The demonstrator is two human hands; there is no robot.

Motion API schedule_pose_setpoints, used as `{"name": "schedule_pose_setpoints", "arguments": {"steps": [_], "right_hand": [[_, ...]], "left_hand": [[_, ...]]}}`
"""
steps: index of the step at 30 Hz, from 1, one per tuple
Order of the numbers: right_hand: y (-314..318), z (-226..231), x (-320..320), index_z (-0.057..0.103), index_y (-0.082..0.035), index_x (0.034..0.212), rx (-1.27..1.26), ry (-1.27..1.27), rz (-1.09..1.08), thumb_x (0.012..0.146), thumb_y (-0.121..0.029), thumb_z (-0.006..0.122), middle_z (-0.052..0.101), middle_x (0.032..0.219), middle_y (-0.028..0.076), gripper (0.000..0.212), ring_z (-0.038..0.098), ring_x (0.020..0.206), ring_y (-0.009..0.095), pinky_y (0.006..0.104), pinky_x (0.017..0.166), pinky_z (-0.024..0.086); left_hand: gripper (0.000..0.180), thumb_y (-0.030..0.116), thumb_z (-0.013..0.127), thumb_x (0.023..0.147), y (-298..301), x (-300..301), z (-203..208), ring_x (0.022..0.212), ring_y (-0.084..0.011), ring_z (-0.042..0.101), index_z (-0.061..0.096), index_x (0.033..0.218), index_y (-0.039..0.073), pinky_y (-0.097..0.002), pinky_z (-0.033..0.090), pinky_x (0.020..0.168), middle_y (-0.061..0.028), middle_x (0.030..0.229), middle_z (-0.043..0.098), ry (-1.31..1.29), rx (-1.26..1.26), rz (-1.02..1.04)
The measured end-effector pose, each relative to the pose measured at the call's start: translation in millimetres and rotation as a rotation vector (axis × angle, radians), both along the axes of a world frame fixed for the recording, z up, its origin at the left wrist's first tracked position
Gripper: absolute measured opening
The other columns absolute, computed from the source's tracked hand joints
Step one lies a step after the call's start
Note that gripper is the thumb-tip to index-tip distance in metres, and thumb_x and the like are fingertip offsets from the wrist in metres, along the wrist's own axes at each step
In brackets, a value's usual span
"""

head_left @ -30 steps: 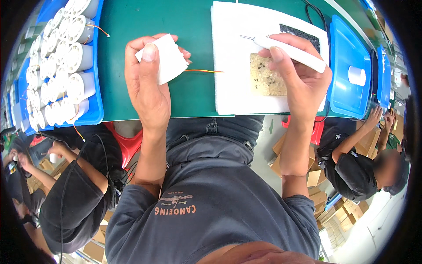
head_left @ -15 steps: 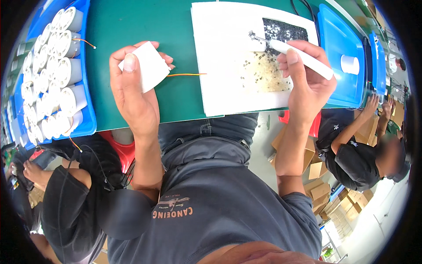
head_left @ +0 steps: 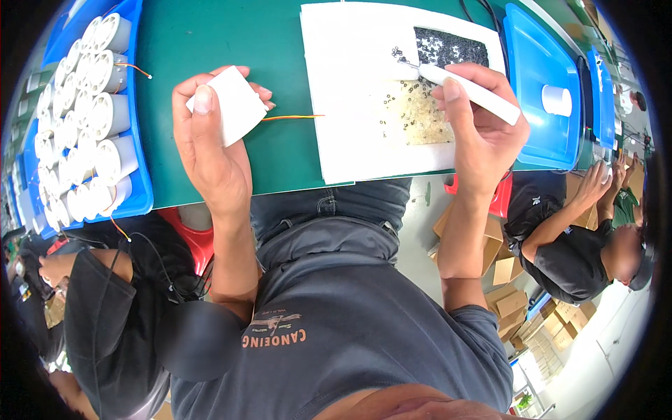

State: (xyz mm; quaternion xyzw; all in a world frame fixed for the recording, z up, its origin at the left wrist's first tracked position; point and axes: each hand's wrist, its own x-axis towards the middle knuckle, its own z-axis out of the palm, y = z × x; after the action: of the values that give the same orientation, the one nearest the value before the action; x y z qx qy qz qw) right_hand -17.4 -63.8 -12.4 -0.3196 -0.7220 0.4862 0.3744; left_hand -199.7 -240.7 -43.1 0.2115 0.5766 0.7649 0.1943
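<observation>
The left grip (head_left: 213,150) was closed on a white part (head_left: 236,112) at upper left of centre. The part lay between the thumb, pressed on its left side, and the fingers behind it; fingertips showed beyond its right edge. A red-yellow wire (head_left: 294,117) ran from the part rightward to the board (head_left: 346,140).

The right grip (head_left: 483,129), at upper right, was closed around a white tool (head_left: 479,96). The tool's body extended past the grip at both ends, with its thin tip directed to the upper left, at the small black pieces (head_left: 451,49). Contact between tip and pieces could not be determined.

Pale pieces (head_left: 423,122) lay on the board just left of the right grip. A blue tray (head_left: 530,59) containing a white cup (head_left: 556,100) stood on the green desk (head_left: 224,35) at far right.
</observation>
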Motion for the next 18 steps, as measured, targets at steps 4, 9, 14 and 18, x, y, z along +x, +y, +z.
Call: {"name": "schedule_pose_setpoints", "arguments": {"steps": [4, 9, 14, 18], "right_hand": [[2, 1, -1, 0.069, 0.005, 0.106, -0.030, -0.011, 0.014, 0.089, 0.001, 0.071, 0.071, 0.090, 0.007, 0.017, 0.067, 0.077, 0.009, 0.0205, 0.069, 0.051], [7, 3, 2, 0.069, 0.007, 0.106, -0.150, 0.042, 0.050, 0.091, -0.001, 0.069, 0.072, 0.084, 0.009, 0.017, 0.067, 0.074, 0.011, 0.0211, 0.068, 0.053], [10, 1, 6, 0.069, 0.006, 0.106, -0.181, 0.105, 0.088, 0.091, -0.003, 0.069, 0.072, 0.083, 0.011, 0.017, 0.066, 0.072, 0.011, 0.0211, 0.065, 0.052], [10, 3, 9, 0.069, 0.006, 0.108, -0.225, 0.155, 0.121, 0.089, 0.000, 0.069, 0.072, 0.084, 0.011, 0.019, 0.066, 0.072, 0.011, 0.0210, 0.062, 0.050]], "left_hand": [[0.041, 0.034, 0.040, 0.106, 1, 0, -1, 0.094, -0.0277, 0.065, 0.055, 0.115, -0.004, -0.0419, 0.057, 0.077, -0.0211, 0.110, 0.063, 0.007, -0.035, 0.083], [0.043, 0.035, 0.040, 0.107, 0, -2, 4, 0.099, -0.0289, 0.065, 0.055, 0.115, -0.004, -0.0436, 0.059, 0.075, -0.0191, 0.109, 0.062, -0.081, 0.003, 0.116], [0.045, 0.037, 0.040, 0.107, 5, -7, 14, 0.104, -0.0326, 0.064, 0.055, 0.114, -0.005, -0.0482, 0.058, 0.084, -0.0192, 0.110, 0.062, -0.233, 0.083, 0.187], [0.044, 0.037, 0.042, 0.107, 20, -8, 21, 0.107, -0.0362, 0.063, 0.054, 0.115, -0.005, -0.0531, 0.052, 0.098, -0.0193, 0.111, 0.062, -0.413, 0.322, 0.113]]}}
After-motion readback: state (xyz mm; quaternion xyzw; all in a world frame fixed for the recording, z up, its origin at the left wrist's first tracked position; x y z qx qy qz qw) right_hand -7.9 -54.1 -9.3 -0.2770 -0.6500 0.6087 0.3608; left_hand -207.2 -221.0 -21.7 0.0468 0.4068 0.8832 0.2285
